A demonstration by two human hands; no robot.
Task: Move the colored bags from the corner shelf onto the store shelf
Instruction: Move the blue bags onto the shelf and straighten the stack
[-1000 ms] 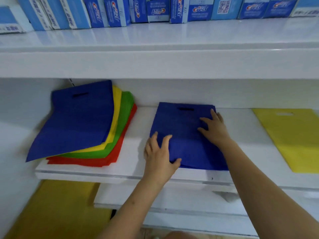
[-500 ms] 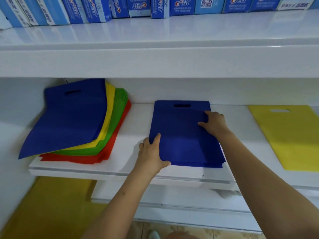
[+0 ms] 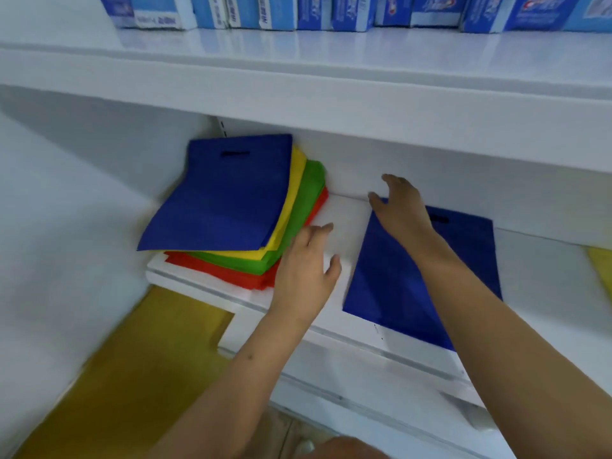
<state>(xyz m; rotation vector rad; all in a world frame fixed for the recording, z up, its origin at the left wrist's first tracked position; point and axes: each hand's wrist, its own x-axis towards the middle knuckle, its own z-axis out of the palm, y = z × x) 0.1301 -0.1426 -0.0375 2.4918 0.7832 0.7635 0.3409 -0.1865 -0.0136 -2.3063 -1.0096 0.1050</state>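
**Both hands bare and open above the white shelf, no bag in either grip**

Left hand [image 3: 306, 276] spread just right of the fanned stack of flat fabric bags [image 3: 231, 207], fingers [image 3: 314, 231] loosely extended and reaching toward the stack's right edge, thumb out to the right; nothing held. Whether the fingertips touch the green and red layers or stop just short: cannot tell, owing to motion blur.

Right hand [image 3: 402, 207] further right of the stack, over the upper left corner of a single flat dark blue fabric bag [image 3: 414, 283], fingers relaxed and slightly parted, pointing left toward the stack; nothing held. Contact with that bag or the board beneath: cannot tell.

Stack itself in the left corner of the white laminate shelf board [image 3: 344, 223]: dark blue bag with a slot handle on top, then yellow, green and red layers fanned out below and to the right. Single blue bag flat on the same board, well right of the stack, slot handle toward the back wall.

Far right of the stack, at the picture's edge, a sliver of yellow fabric bag [image 3: 601, 270]. Above the stack, a thick white upper shelf [image 3: 298, 81] carrying a row of blue cardboard boxes [image 3: 331, 11]. Below the stack, a yellow-brown floor surface [image 3: 116, 376] and a lower white shelf edge.
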